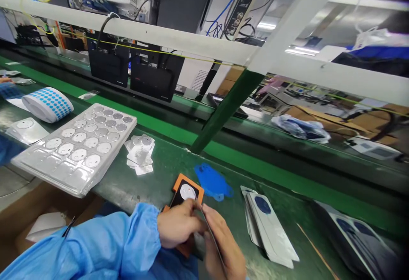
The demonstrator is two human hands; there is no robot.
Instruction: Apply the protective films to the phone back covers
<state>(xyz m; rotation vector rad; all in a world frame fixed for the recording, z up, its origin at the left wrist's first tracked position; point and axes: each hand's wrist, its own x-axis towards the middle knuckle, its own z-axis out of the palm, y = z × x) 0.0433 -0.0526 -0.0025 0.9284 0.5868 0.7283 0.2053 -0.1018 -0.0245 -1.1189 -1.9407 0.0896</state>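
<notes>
My left hand has its fingers bent together over the lower part of an orange fixture. In that fixture lies a black piece with a round white disc. Close on its right, my right hand holds a thin flat plate, seen edge-on, between thumb and fingers. The fingertips of both hands nearly meet at the plate's upper end. Whatever my left fingers pinch is hidden. Blue film pieces lie just behind the fixture. A stack of long silver plates rests to the right.
At the left stands a clear tray of round discs, beside a roll of blue-dotted labels. Small clear sheets lie right of the tray. A green slanted post rises behind. Dark-bagged plates sit far right.
</notes>
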